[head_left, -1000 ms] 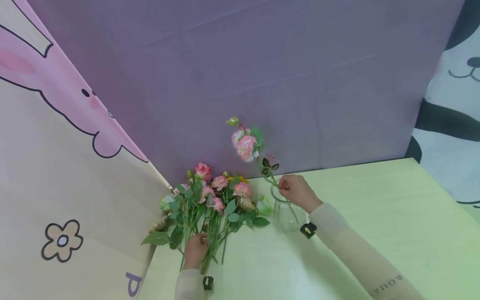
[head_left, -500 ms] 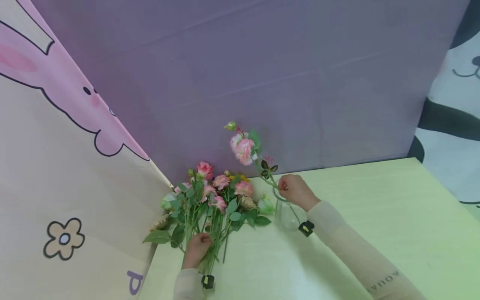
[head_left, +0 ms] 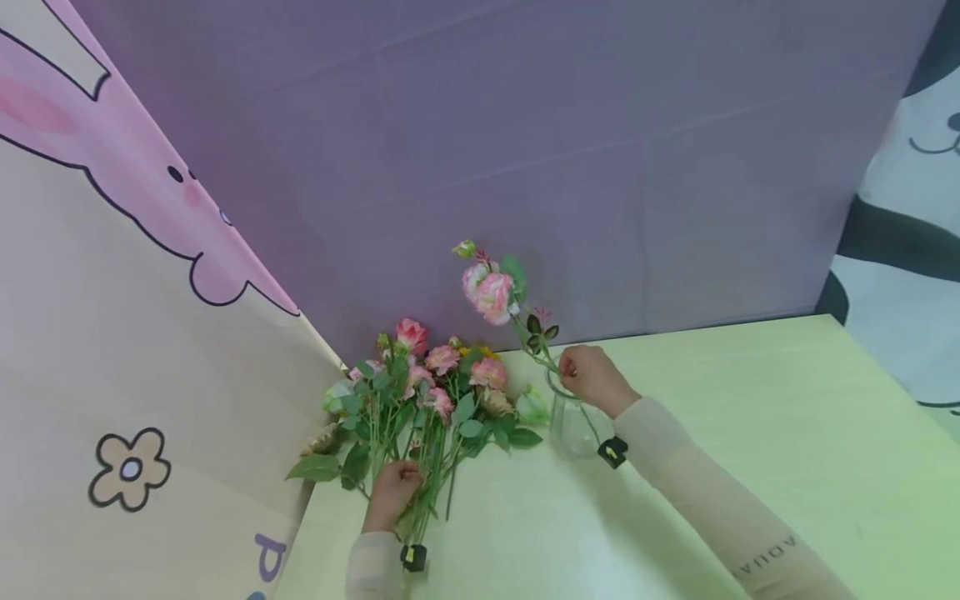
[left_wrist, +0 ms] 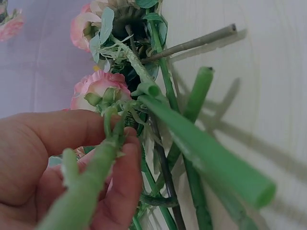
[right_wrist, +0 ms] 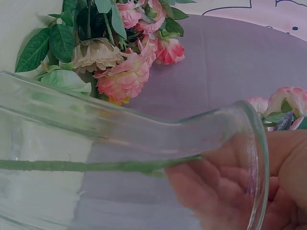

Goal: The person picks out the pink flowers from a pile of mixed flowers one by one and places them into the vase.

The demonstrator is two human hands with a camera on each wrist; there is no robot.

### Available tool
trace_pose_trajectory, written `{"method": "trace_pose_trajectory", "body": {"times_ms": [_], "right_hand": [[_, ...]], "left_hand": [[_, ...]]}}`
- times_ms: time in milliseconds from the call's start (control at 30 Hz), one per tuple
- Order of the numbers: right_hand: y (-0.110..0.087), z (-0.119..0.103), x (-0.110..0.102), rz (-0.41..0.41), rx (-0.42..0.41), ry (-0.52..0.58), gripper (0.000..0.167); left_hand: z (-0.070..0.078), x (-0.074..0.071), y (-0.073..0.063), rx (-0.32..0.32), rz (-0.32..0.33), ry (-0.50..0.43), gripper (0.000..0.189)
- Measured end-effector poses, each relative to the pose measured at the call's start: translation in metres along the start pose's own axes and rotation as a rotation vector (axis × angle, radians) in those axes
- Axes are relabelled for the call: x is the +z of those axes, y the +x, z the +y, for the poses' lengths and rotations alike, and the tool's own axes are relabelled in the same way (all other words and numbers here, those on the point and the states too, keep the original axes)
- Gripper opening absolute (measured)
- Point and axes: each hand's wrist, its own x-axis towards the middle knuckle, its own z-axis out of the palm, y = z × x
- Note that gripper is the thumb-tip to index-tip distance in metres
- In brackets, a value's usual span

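In the head view my right hand grips the stem of a pink artificial flower at the mouth of a clear glass vase. The bloom leans left above the rim. The right wrist view shows its green stem running down inside the glass, with my fingers seen through the neck. My left hand is among the stems of a pile of flowers on the table. Up close in the left wrist view, its thumb and fingers pinch a green flower stem; other cut stem ends lie beside it.
A pale green flower lies between the pile and the vase. The light table meets a purple backdrop behind, and a printed cartoon panel stands along the left side.
My left hand has shifted slightly up and right among the stems. My right hand and its flower stay almost in place at the vase mouth, while the head view drifts slightly.
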Motion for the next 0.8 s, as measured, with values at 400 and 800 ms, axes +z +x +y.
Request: {"method": "trace_pose_trajectory", "body": {"times_ms": [400, 800], "right_hand": [[-0.0005, -0.0004, 0.0023, 0.010, 0.029, 0.010, 0.005], [-0.0023, 0.0003, 0.0004, 0.044, 0.005, 0.014, 0.004]], "left_hand": [[-0.0049, 0.0011, -0.0001, -0.017, 0.041, 0.065, 0.018], [0.0016, 0.0035, 0.0007, 0.039, 0.120, 0.148, 0.016]]}}
